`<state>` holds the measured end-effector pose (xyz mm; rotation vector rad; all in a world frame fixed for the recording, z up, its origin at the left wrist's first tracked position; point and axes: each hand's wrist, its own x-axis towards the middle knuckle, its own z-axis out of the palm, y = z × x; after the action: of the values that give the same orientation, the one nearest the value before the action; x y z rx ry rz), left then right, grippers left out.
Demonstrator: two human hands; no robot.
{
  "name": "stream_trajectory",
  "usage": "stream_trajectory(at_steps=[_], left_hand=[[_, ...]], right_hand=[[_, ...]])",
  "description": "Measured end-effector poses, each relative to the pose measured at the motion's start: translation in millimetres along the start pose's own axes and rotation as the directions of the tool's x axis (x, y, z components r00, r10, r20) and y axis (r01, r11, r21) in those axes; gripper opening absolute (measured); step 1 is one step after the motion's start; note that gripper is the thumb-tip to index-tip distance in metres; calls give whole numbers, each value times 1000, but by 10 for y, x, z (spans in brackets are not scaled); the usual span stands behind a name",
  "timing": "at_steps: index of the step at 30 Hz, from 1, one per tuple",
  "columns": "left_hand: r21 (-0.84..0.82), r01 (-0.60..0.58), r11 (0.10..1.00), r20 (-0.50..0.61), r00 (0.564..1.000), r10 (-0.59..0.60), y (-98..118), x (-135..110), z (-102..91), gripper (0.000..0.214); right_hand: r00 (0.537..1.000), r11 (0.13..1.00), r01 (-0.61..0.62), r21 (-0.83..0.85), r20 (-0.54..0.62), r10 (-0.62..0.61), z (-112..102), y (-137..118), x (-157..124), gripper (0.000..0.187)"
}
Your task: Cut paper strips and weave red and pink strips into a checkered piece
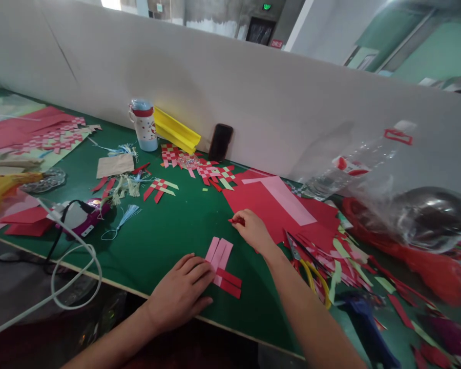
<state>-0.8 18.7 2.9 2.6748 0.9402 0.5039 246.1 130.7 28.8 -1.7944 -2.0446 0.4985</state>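
My left hand [186,284] lies palm down at the table's front edge, fingers stretched out. Its fingertips rest over the near-left part of a piece of pink and red slit paper [229,283], hiding some of it. Pink strips point away from me, red ones to the right. Farther back, my right hand [251,230] is closed in a pinch around a small red piece [231,221], whose tip sticks out to the left; the rest is hidden by the fingers. Just beyond that hand lie red paper sheets [261,200] with a pale pink strip [292,202] on top.
Yellow-handled scissors [317,282] and paper scraps lie right of my right forearm, near a plastic bottle [353,164]. Behind stand a cup [144,125] and a phone [220,142]. Woven paper pieces [161,188], a tassel [128,216] and a white cable [94,264] are on the left.
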Motion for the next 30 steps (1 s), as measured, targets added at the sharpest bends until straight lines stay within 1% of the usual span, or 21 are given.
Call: stream_trajectory(at_steps=[2, 6, 9, 10, 12, 14, 15, 16, 17, 19, 21, 23, 26, 27, 28, 30], left_hand=[[1, -6, 1000, 6, 1000, 6, -4, 4, -2, 43], [11, -16, 1000, 39, 999, 15, -12, 20, -16, 42], [34, -25, 999, 46, 999, 24, -14, 21, -18, 42], [44, -35, 998, 42, 999, 33, -16, 19, -15, 42], [66, -56, 996, 29, 998, 54, -20, 12, -3, 41], [82, -73, 994, 16, 997, 71, -26, 6, 12, 40], [86, -76, 993, 16, 997, 75, -30, 3, 19, 40], [87, -77, 993, 18, 997, 75, -34, 0, 25, 39], [84, -76, 994, 22, 997, 75, -38, -1, 30, 39], [70, -68, 995, 36, 997, 66, -45, -3, 36, 40], [55, -59, 997, 49, 997, 57, -50, -4, 38, 40], [45, -55, 997, 54, 997, 53, -53, -3, 39, 40], [29, -45, 999, 54, 998, 43, -50, 2, 39, 40], [21, -42, 999, 56, 998, 40, -48, 4, 38, 41], [15, -39, 999, 60, 997, 38, -47, 6, 37, 42], [10, -39, 999, 73, 997, 38, -44, 12, 33, 43]], right_hand=[[999, 998, -30, 48, -14, 31, -68, -3, -99, 6], [995, 988, -85, 128, -40, 91, -202, -39, -306, 15], [995, 978, -95, 185, -1, 97, -210, -150, -493, 17], [996, 973, -86, 214, 39, 80, -190, -206, -564, 17], [983, 949, -19, 314, 178, -39, -127, -328, -705, 14], [942, 934, 79, 348, 281, -185, -57, -427, -816, 14], [922, 929, 108, 353, 315, -226, -25, -454, -849, 15], [912, 925, 130, 358, 324, -253, 4, -462, -863, 17], [912, 922, 142, 361, 315, -263, 29, -450, -859, 18], [937, 921, 136, 366, 253, -239, 69, -374, -803, 17], [965, 925, 99, 366, 191, -179, 95, -266, -716, 16], [983, 933, 50, 356, 147, -109, 98, -184, -643, 16], [996, 934, 5, 357, 78, -35, 50, -204, -618, 19], [997, 926, -1, 378, 74, -29, 27, -250, -632, 19], [995, 912, -3, 410, 96, -40, 8, -309, -653, 18], [972, 883, 10, 468, 204, -119, -8, -429, -696, 17]])
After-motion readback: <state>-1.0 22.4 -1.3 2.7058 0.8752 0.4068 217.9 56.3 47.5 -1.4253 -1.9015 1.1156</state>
